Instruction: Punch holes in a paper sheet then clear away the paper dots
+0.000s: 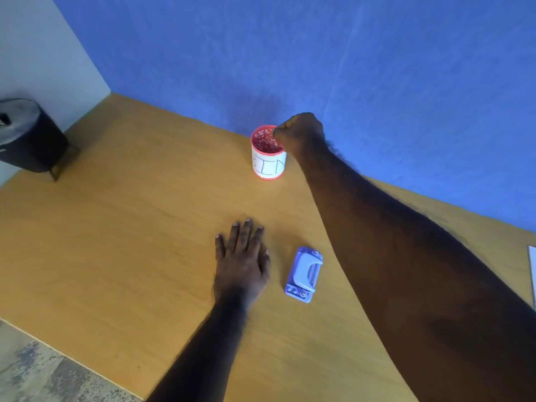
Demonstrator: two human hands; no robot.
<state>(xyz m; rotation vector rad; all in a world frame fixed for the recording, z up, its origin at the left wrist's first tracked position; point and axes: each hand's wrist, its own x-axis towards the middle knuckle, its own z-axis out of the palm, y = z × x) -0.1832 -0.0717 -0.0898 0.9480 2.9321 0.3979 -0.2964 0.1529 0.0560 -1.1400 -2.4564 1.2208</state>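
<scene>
**Dots going in the bin, punch parked out of the way**

Closest to the camera, the left hand (242,258) is flat on the wooden table (116,242), fingers spread wide and holding nothing. I'd guess it's just bracing while the other arm stretches out.

Just beside it at 3 o'clock sits the lilac hole punch (303,274), untouched, so the punching part looks finished.

At 12 o'clock from the punch, up against the blue wall (377,82), there's a small red-rimmed cup marked "BIN" (268,158) with paper bits already inside. The right hand (301,133) hovers over its rim at about 2 o'clock, fingers pinched tight together. Probably dropping dots, but they're too small to see.

A white paper sheet (532,271) edge pokes in at far right, set aside, well clear of everything.
</scene>
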